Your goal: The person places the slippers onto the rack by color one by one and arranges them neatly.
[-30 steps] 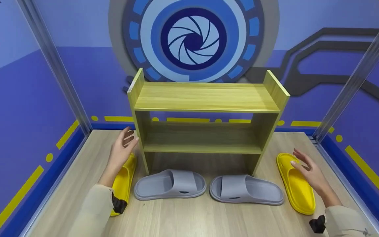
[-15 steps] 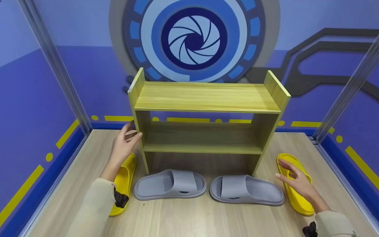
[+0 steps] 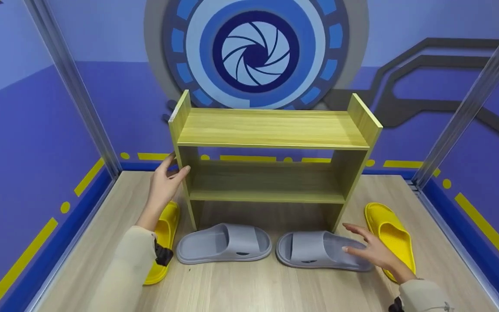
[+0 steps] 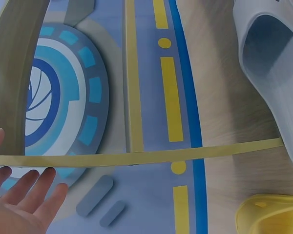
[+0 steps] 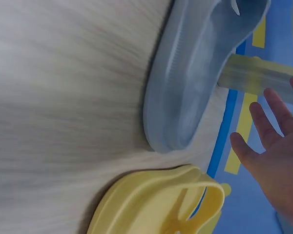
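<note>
A pale wooden two-tier shelf rack stands upright at the back. My left hand is at its left side panel, thumb over the front edge and fingers along the outer side. In the left wrist view the thumb and fingers lie on either side of that panel; firm contact cannot be made out. My right hand hovers with spread fingers over the heel of the right grey slipper, holding nothing. Another grey slipper lies left of it, before the rack.
One yellow slipper lies at the right, partly behind my right arm. Its mate lies at the left, partly under my left forearm. Blue printed walls and metal corner posts enclose the wooden floor.
My right hand has moved left from the yellow slipper to above the grey one. My left hand has moved slightly up and right, its thumb now over the side panel's edge.
</note>
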Available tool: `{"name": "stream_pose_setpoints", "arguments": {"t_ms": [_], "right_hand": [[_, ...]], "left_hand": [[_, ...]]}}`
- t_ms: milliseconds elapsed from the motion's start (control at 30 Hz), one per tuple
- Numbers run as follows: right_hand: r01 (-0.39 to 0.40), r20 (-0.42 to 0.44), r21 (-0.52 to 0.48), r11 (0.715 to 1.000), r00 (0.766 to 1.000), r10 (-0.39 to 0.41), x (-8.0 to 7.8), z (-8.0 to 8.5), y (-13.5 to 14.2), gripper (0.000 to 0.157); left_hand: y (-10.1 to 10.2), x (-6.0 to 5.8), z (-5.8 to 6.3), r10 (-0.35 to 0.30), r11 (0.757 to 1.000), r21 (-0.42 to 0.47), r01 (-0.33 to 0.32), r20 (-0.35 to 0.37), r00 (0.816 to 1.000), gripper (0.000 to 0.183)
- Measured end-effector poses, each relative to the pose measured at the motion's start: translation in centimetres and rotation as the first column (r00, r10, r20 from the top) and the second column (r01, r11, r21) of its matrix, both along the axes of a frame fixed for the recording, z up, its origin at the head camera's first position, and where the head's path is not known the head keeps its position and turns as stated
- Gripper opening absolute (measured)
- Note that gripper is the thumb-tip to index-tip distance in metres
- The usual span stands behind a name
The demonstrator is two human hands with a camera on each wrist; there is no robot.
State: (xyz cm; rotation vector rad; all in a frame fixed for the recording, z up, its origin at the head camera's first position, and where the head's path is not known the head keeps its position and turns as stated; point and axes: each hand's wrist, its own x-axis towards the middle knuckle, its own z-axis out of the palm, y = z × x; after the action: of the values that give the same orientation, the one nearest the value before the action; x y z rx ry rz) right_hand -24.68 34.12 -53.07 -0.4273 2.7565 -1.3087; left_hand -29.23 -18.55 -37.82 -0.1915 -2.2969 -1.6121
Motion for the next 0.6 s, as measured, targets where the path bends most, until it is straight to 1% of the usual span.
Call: {"name": "stream_pose_setpoints", "arguments": {"t_ms": [100,167,233,333,467,600], "right_hand": [[-0.037,-0.026,0.019,0.999,0.999,0.037,0.0,-0.5,-0.4,0.067],[-0.071,-0.071,0.059,0.996,0.995,0.075,-0.1,-0.8,-0.7,0.069],[-0.109,-0.118,0.101,0.989,0.986,0.121,-0.3,-1.1,-1.0,0.07],[-0.137,-0.16,0.178,0.974,0.973,0.166,-0.4,-1.5,-1.4,0.073],[-0.153,-0.17,0.246,0.957,0.965,0.198,-0.6,-1.7,-1.8,0.077],[-0.142,-0.138,0.308,0.941,0.972,0.192,-0.7,-1.8,-2.1,0.082]], "left_hand": [[0.2,-0.3,0.1,0.009,1.0,0.011,-0.009,-0.023,1.0,0.057],[0.2,-0.5,0.0,0.02,1.0,0.009,-0.019,-0.044,0.999,0.054],[0.3,-0.6,-0.1,0.032,0.999,0.005,-0.031,-0.065,0.997,0.052],[0.3,-0.8,-0.1,0.055,0.998,-0.021,-0.057,-0.074,0.996,0.049],[0.4,-0.9,0.0,0.082,0.995,-0.057,-0.085,-0.055,0.995,0.05],[0.5,-0.9,0.1,0.102,0.991,-0.085,-0.106,-0.048,0.994,0.049]]}}
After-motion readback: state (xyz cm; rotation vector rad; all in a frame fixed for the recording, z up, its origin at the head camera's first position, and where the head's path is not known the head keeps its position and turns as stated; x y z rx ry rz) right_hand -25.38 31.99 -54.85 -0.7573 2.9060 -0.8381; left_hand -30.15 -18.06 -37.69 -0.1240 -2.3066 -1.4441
